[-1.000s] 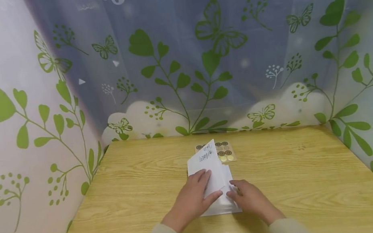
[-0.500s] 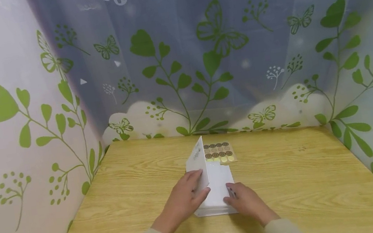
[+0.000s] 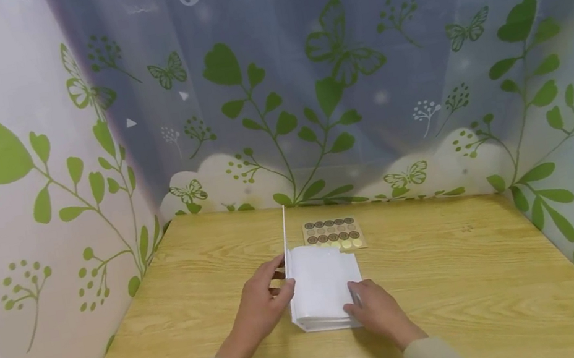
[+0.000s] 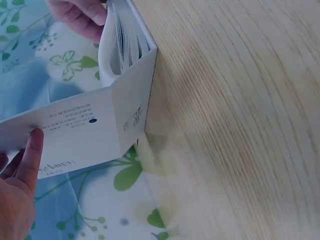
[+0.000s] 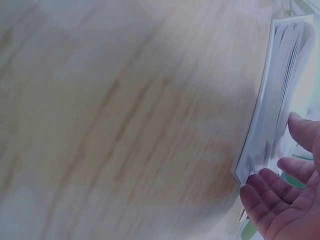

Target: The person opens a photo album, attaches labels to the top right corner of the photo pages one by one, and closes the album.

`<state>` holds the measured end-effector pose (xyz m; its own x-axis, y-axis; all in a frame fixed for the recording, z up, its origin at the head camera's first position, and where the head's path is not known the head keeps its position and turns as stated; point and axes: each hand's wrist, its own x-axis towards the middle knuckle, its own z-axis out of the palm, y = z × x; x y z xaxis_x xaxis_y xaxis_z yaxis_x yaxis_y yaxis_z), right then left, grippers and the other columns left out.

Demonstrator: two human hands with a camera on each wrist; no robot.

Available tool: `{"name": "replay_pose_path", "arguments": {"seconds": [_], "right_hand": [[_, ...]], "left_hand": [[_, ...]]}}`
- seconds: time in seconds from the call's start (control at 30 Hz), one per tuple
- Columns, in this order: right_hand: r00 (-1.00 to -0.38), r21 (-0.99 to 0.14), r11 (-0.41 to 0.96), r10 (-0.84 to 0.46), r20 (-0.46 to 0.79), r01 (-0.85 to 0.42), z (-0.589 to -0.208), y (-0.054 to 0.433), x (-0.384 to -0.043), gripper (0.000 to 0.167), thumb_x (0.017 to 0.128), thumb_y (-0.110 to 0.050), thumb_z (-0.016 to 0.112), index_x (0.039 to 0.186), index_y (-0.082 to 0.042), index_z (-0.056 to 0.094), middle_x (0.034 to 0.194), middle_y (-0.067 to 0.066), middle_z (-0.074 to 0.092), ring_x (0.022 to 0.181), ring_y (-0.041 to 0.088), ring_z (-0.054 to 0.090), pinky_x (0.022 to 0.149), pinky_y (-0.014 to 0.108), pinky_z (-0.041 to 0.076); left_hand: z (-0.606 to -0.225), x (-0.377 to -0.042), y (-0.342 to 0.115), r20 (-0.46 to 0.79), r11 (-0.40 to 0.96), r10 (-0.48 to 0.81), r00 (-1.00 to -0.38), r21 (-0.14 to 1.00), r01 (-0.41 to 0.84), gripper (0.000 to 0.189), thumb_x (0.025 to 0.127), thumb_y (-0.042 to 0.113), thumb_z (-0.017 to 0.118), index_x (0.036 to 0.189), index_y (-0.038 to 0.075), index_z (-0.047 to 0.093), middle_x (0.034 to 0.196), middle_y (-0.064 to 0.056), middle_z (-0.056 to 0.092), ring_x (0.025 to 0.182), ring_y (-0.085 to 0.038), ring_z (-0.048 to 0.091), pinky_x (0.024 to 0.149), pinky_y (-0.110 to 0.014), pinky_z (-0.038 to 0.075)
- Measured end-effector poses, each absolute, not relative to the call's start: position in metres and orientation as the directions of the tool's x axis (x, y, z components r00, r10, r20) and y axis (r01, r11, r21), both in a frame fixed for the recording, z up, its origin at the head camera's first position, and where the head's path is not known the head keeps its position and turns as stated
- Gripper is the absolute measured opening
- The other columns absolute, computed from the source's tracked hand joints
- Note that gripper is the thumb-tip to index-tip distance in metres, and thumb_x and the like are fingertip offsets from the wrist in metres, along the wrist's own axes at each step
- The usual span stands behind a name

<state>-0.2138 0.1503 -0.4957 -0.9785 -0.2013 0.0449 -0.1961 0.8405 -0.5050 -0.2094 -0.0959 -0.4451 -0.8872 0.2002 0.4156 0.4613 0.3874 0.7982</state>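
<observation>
A white hardcover book (image 3: 321,280) lies on the wooden table, its front cover (image 3: 284,236) standing nearly upright at the left. My left hand (image 3: 259,305) holds that cover, thumb on the inner side and fingers behind it. Dark printed lettering shows on the outside of the cover (image 4: 75,135) in the left wrist view. At the right edge of the book my right hand (image 3: 378,308) grips the pages, its thumb on top. In the right wrist view the fingers (image 5: 260,195) of this hand meet the edges of the pages (image 5: 285,85), which bulge slightly.
A sheet of round stickers (image 3: 331,231), brown and gold, lies just behind the book, its near edge partly covered. Fabric walls (image 3: 364,98) with leaf and butterfly prints enclose the wooden table (image 3: 477,274) at the back and both sides.
My left hand has swung the front cover leftward from over the pages to nearly upright, baring the white page beneath and more of the sticker sheet. The right hand stays by the book's right edge.
</observation>
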Motion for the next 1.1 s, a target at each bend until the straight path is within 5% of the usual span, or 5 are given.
{"name": "replay_pose_path", "arguments": {"seconds": [0.7, 1.1], "right_hand": [[-0.983, -0.459, 0.871, -0.174, 0.052, -0.178, -0.497, 0.146, -0.208, 0.053, 0.092, -0.026, 0.069, 0.131, 0.009, 0.056, 0.122, 0.029, 0.057, 0.113, 0.044, 0.057, 0.099, 0.055, 0.045], [-0.977, -0.395, 0.894, -0.21, 0.043, -0.21, -0.499, 0.145, -0.207, 0.054, 0.096, -0.029, 0.065, 0.134, 0.007, 0.054, 0.127, 0.029, 0.055, 0.118, 0.044, 0.054, 0.101, 0.054, 0.044]], "left_hand": [[-0.454, -0.214, -0.143, 0.224, 0.127, 0.05, -0.973, 0.965, 0.228, 0.046, 0.094, -0.005, 0.052, 0.14, -0.008, 0.048, 0.126, -0.023, 0.059, 0.104, -0.03, 0.064, 0.083, -0.039, 0.058], [-0.459, -0.214, -0.163, 0.134, 0.083, 0.011, -0.991, 0.987, 0.135, 0.05, 0.089, -0.009, 0.052, 0.139, -0.009, 0.048, 0.13, -0.028, 0.057, 0.103, -0.025, 0.065, 0.08, -0.032, 0.059]]}}
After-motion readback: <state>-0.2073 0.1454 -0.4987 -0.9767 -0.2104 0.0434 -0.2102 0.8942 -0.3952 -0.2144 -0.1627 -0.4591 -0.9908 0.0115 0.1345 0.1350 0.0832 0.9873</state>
